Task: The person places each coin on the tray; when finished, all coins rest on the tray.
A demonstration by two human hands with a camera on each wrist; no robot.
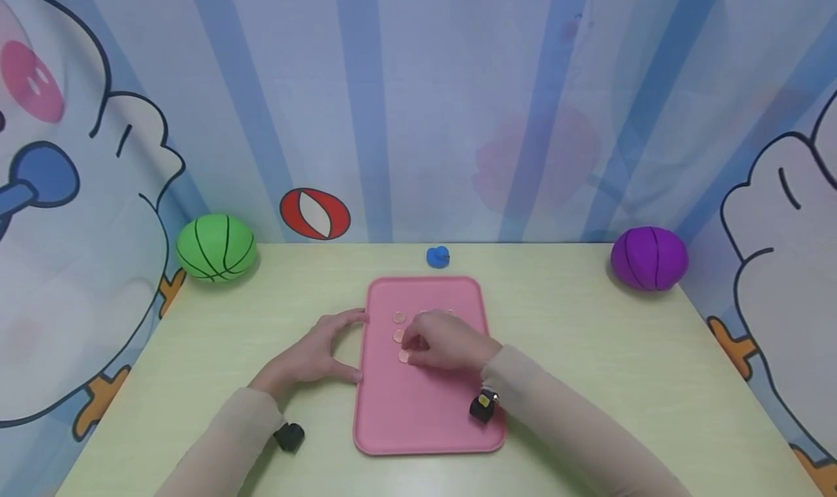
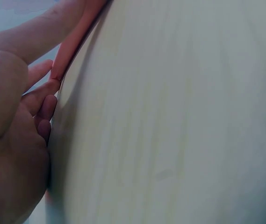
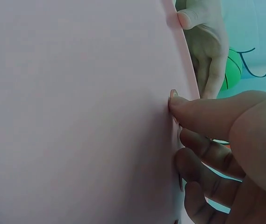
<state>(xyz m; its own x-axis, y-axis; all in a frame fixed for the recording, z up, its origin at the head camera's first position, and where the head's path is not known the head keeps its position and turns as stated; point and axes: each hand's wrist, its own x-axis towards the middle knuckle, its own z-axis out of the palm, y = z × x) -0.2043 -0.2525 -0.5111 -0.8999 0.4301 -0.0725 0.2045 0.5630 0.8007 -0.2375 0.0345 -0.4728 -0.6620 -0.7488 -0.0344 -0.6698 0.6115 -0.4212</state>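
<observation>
A pink tray [image 1: 428, 424] lies on the table, with small round coins on it. Two coins, the upper coin [image 1: 399, 317] and one below it, sit in a column near its left side. My right hand [image 1: 451, 342] is over the tray, fingers curled, with thumb and fingertip at the lowest coin [image 1: 404, 356] of that column. In the right wrist view the thumb covers part of this coin [image 3: 174, 94]. More coins lie partly hidden behind the hand. My left hand [image 1: 314, 352] has its thumb and fingers spread, their tips touching the tray's left edge.
A blue toy duck [image 1: 438, 256] stands behind the tray. At the back left is a green ball [image 1: 216, 248], at the back right a purple ball [image 1: 649, 259]. A printed curtain [image 1: 431, 119] hangs behind the pale table [image 1: 575, 322].
</observation>
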